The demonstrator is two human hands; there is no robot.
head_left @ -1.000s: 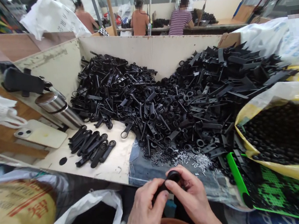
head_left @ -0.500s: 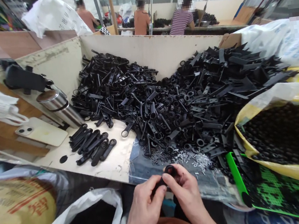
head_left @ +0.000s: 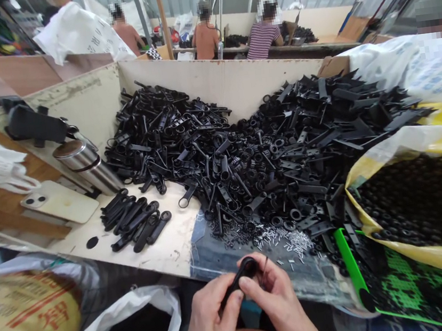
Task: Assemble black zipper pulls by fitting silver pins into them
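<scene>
Low at the front edge of the bench, both my hands are closed around one black plastic handle with a ring end (head_left: 249,267). My left hand (head_left: 211,312) grips its shaft, thumb along the side. With thumb and fingers my right hand (head_left: 269,287) pinches the ring end; a thin dark pin-like piece shows by its fingertips. Just beyond lie small silver pins (head_left: 284,238) and dark tiny pieces on a dark mat (head_left: 207,253). A row of similar black handles (head_left: 137,219) rests on the pale board to the left.
A large heap of black parts (head_left: 211,150) fills the walled bench. At left stand a steel flask (head_left: 88,165) and a phone (head_left: 60,200). On the right are a yellow sack of black rings (head_left: 426,199) and a green tray (head_left: 350,265). Several people sit behind.
My hands have come slightly lower and the handle's ring end has tilted, showing more of its opening. The thin piece by my right fingertips now shows. The view has shifted slightly.
</scene>
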